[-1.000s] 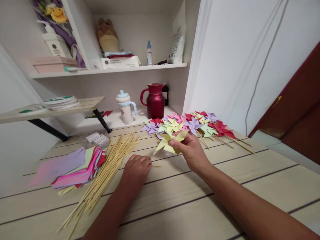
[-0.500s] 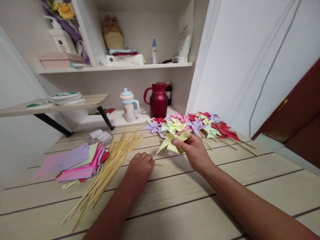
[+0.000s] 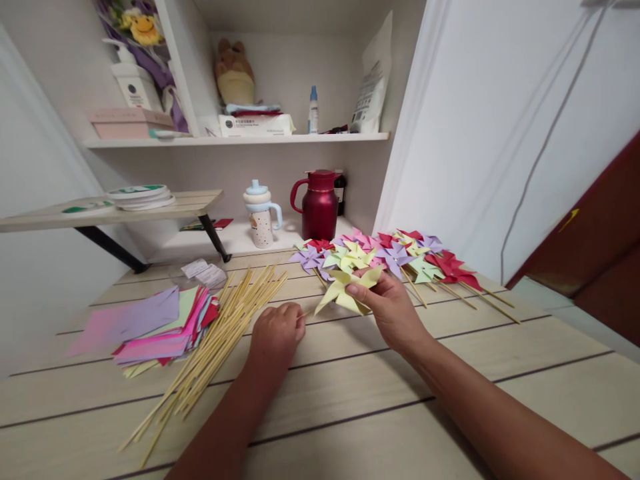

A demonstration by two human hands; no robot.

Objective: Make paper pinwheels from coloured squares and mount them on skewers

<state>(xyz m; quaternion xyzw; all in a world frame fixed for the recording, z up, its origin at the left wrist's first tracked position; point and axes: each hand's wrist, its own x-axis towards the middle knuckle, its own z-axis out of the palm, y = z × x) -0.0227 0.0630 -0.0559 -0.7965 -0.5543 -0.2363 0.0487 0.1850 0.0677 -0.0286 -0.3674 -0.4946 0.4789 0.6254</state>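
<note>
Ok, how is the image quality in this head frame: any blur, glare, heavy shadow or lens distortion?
Head view: even, soft light, no glare. Only faint shadows under the right hand and left hand. The yellow pinwheel and bamboo sticks look sharp. Wide-angle distortion bends the shelf and table planks toward the edges.

White walls (image 3: 475, 120); recessed white shelf (image 3: 240, 139); pale plank table (image 3: 380, 427); dark red door (image 3: 605, 247) at right.

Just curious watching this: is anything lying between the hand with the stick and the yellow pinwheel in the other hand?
Nothing visible. The left hand pinches a stick whose tip points at the yellow pinwheel held by the right hand; only bare table lies between.
</note>
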